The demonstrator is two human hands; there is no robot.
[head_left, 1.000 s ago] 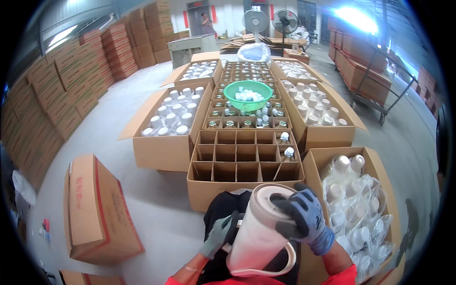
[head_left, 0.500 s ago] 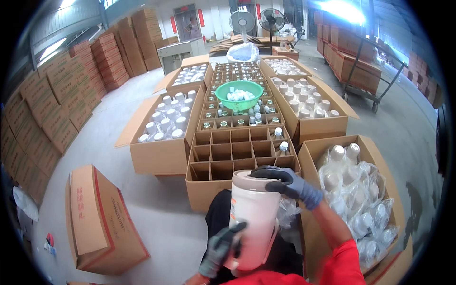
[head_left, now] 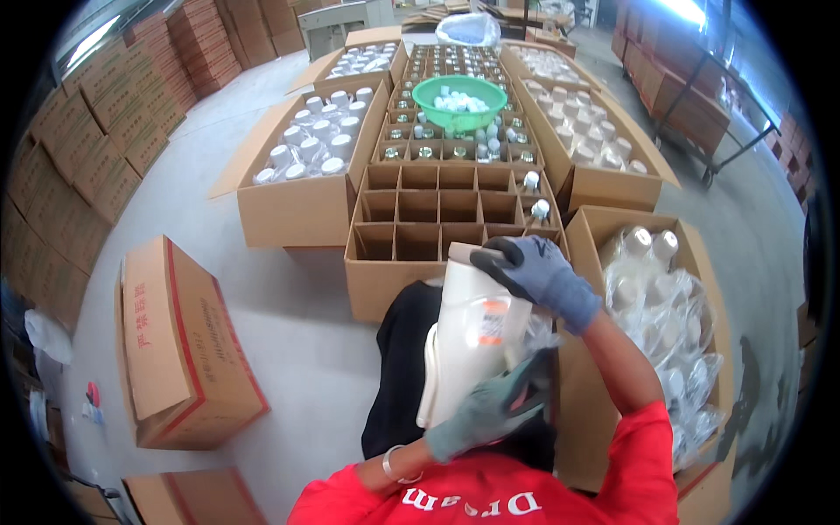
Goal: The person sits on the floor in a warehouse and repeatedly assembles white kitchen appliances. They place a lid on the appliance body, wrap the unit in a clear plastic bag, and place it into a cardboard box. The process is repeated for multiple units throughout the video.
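A large cream-white plastic jug [head_left: 464,324] with an orange label and a side handle stands tilted in front of my body. My gloved right hand [head_left: 535,273] is closed over its top rim, the dark fingertips curled on the lid edge. Lower down, my gloved left hand [head_left: 494,409] reaches across the jug's front and curls round its lower right side; its fingers are partly blurred. Just beyond the jug is a divided carton [head_left: 394,289] whose near cells are mostly bare, with a white-capped bottle [head_left: 539,211] in a right-hand cell.
A green basin [head_left: 426,94] of small white caps rests on the bottle-filled cartons ahead. Cartons of wrapped white-topped items flank them: one left [head_left: 297,219], one close on my right [head_left: 582,350]. A closed carton [head_left: 188,341] lies on the floor to the left.
The jug has turned, bringing its label to the front and its handle to the left. My left hand has moved rightward across it. The view has tipped downward.
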